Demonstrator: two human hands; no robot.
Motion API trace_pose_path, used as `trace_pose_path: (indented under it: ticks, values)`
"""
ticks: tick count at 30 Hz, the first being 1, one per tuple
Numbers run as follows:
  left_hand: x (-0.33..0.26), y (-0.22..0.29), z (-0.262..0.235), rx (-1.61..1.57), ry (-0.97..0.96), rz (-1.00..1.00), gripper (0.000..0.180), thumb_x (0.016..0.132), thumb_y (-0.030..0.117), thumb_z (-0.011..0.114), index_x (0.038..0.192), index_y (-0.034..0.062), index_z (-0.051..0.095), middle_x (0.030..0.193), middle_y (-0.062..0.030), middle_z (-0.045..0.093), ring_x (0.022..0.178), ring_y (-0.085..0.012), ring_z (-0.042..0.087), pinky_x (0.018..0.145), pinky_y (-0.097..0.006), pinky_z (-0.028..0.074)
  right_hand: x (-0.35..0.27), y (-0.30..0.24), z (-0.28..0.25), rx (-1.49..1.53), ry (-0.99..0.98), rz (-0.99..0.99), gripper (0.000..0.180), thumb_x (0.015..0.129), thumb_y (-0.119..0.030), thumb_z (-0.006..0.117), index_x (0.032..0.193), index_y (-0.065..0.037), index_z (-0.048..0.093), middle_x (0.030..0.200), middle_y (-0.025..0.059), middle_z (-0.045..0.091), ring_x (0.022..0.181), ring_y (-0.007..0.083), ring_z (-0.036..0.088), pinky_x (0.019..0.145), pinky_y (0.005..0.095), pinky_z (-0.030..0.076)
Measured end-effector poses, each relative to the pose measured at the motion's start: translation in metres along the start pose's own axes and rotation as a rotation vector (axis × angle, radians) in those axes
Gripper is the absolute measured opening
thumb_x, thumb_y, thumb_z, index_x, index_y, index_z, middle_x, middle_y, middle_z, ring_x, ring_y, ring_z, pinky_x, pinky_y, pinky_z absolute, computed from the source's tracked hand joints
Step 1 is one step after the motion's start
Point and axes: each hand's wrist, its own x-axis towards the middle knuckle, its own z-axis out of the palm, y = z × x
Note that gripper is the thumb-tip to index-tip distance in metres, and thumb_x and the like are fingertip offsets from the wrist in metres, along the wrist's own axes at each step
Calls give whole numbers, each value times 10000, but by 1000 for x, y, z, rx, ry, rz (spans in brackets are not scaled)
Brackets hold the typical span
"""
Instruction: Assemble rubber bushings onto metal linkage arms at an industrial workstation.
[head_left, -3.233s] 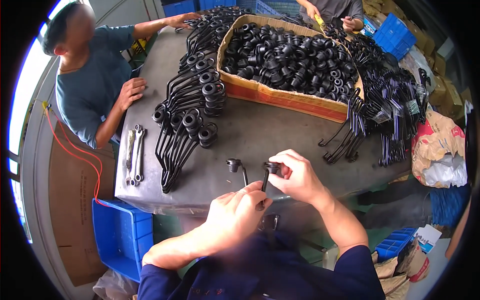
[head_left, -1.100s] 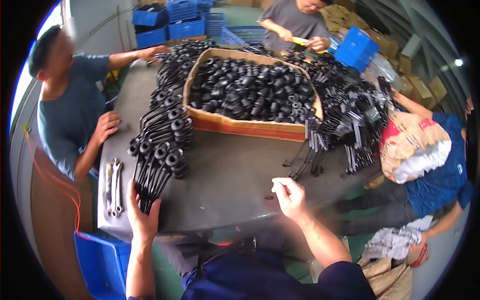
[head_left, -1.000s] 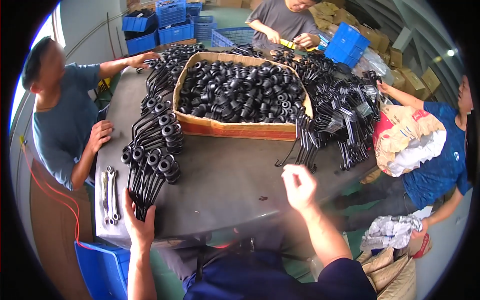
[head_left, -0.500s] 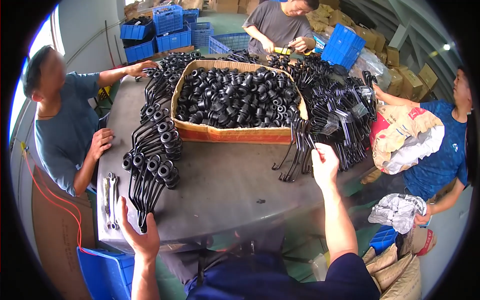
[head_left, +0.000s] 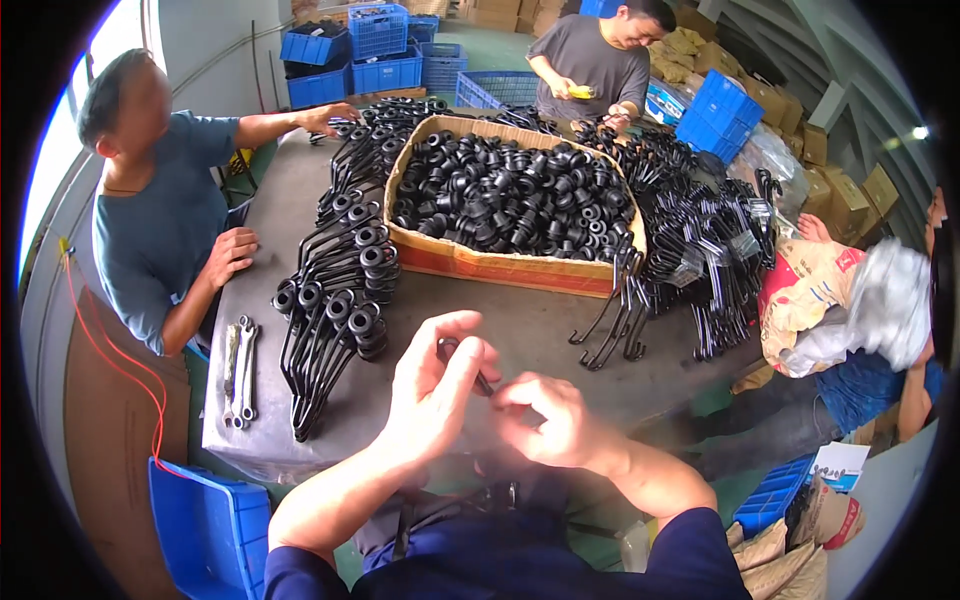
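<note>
Black, thin rod (head_left: 482,384) up in the air above the near part of the grey counter (head_left: 480,300), mostly hidden from sight. Held in the left hand (head_left: 432,385), with the grip clamped round the rod. Close by the rod's lower end, the right hand (head_left: 548,420), curled and a bit blurry; hard to tell whether pinching the rod or only touching it.

On the counter, left of the hands, a long bunch of bent black bars (head_left: 312,350) with fat rings (head_left: 365,320) at the top ends, laid close side by side. Left of that bunch, silver wrenches (head_left: 249,375) in a line near the counter's edge. Past the hands, a big cardboard box (head_left: 500,264) full of small black rubber bits (head_left: 510,195). Right of the box, a messy heap of black hooks (head_left: 705,260).

On the left, a worker in a blue-green shirt (head_left: 160,220). At the far side, a worker in a grey shirt (head_left: 595,65), with a yellow tool (head_left: 582,92) in one hand. Off to the right, a paper sack (head_left: 800,285) and a blurry silvery sheet (head_left: 893,300). Low on the left, a blue tub (head_left: 220,520), with an orange-red cord (head_left: 160,400) above.
</note>
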Motion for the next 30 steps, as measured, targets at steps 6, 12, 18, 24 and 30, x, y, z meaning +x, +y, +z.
trace_pose_path:
  ticks: [6, 12, 18, 24, 30]
  values:
    - [0, 2, -13, 428, 29, 270, 109, 990, 111, 601, 1001, 11, 561, 739, -24, 577, 624, -74, 520, 559, -248, 454, 56, 40, -21, -18, -13, 64, 133, 838, -37, 737, 948, -36, 662, 849, 62, 654, 734, 142, 641, 632, 282, 524]
    - [5, -11, -20, 500, 10, 233, 104, 1004, 97, 560, 936, 22, 536, 667, -1, 567, 572, -52, 502, 531, -221, 418, 109, 136, -53, -437, 20, 277, 299, 801, -41, 691, 1096, -10, 651, 1019, 129, 664, 740, 215, 637, 728, 325, 541]
    - [6, -10, -19, 475, -4, 277, 145, 967, 132, 641, 961, 15, 556, 666, -71, 588, 564, -155, 556, 547, -292, 465, 138, 182, -43, -572, -130, 53, 404, 746, -4, 662, 1148, -29, 639, 1064, 126, 645, 848, 244, 631, 775, 348, 535]
    - [8, -14, -21, 457, 8, 287, 131, 979, 117, 616, 951, 11, 544, 672, -44, 572, 571, -111, 535, 536, -261, 445, 141, 183, -34, -608, -98, 188, 334, 756, -28, 648, 1090, -52, 642, 1121, 165, 629, 1004, 359, 643, 885, 417, 528]
    - [6, -16, -22, 450, -9, 295, 111, 993, 91, 584, 943, 5, 533, 685, -13, 562, 579, -62, 521, 527, -221, 432, 110, 142, -33, -431, 160, 127, 368, 749, -15, 740, 1098, -46, 626, 1026, 82, 621, 739, 179, 586, 678, 299, 527]
